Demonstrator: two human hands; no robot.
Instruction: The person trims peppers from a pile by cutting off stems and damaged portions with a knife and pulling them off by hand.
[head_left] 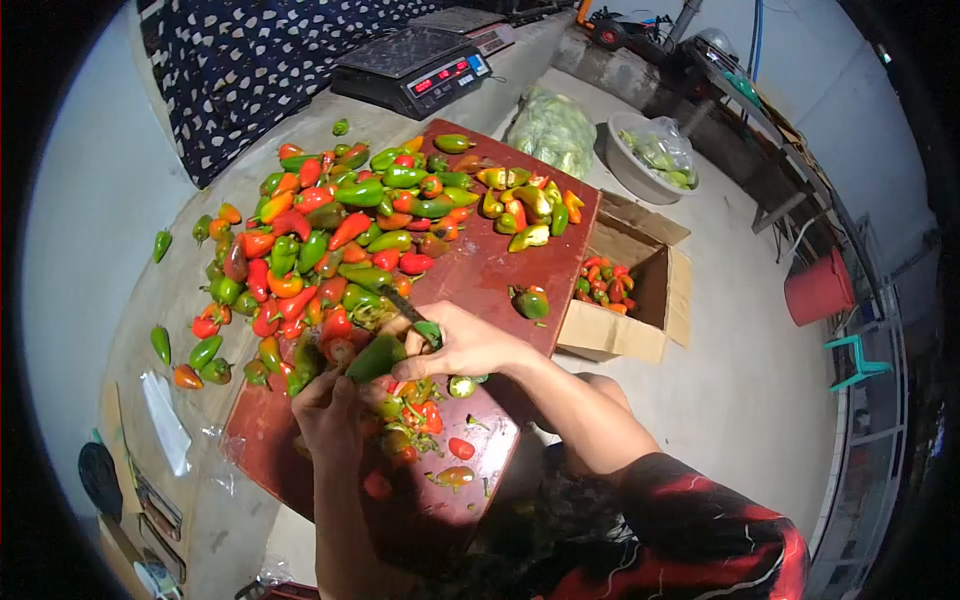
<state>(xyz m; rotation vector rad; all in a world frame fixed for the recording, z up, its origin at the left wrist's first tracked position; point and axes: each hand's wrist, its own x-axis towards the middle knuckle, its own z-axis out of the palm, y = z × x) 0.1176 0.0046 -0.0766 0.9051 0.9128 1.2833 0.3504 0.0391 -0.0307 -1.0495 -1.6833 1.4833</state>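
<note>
Over the front of the red-brown tabletop [490, 285], my left hand [330, 412] is closed around the lower end of a green pepper [376, 359]. My right hand [455, 340] grips a dark knife [401, 304] pointing up and left, and its thumb reaches the same pepper. A small green piece [429, 333] shows at the right fingers; whether it is cut off, I cannot tell. Behind my hands spreads a large heap of red, green and orange peppers [345, 230]. Below them lie cut peppers and scraps [420, 415], partly hidden by my left hand.
Several cut yellow-green peppers [530, 205] lie at the table's far right, with a dark green one [530, 302] nearer. Right of the table, an open cardboard box [625, 335] holds peppers. A digital scale [420, 75], a bagged pile of greens [553, 130] and a white basin [640, 185] stand behind.
</note>
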